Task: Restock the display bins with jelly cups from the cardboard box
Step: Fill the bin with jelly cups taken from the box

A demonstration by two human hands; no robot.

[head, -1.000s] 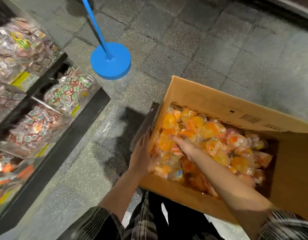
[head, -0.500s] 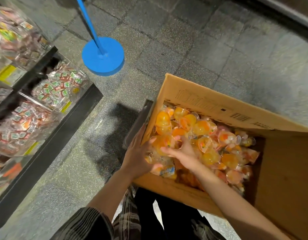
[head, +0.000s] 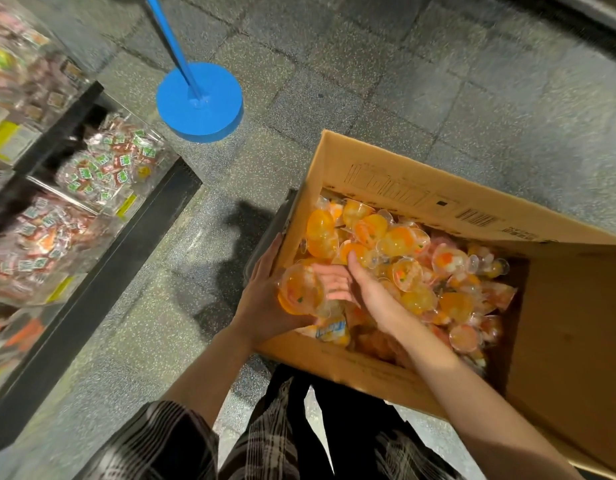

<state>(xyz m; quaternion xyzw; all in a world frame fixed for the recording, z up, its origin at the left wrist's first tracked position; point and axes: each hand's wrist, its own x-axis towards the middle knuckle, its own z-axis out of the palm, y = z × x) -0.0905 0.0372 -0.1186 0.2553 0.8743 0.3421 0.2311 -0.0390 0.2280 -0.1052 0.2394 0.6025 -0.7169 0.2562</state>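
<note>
While the left hand (head: 265,299) cupped a clear orange jelly cup (head: 301,289) at the lower-left corner of the cardboard box (head: 396,181), the right hand (head: 362,289) lay relaxed and flat over the heap of jelly cups (head: 403,268), gripping nothing. Smooth, rounded plastic could slip from such a loose hold and tumble to the speckled stone floor (head: 334,81). Glassy display bins (head: 102,188), holding crinkly wrapped sweets, stood at the left of the frame.
</note>
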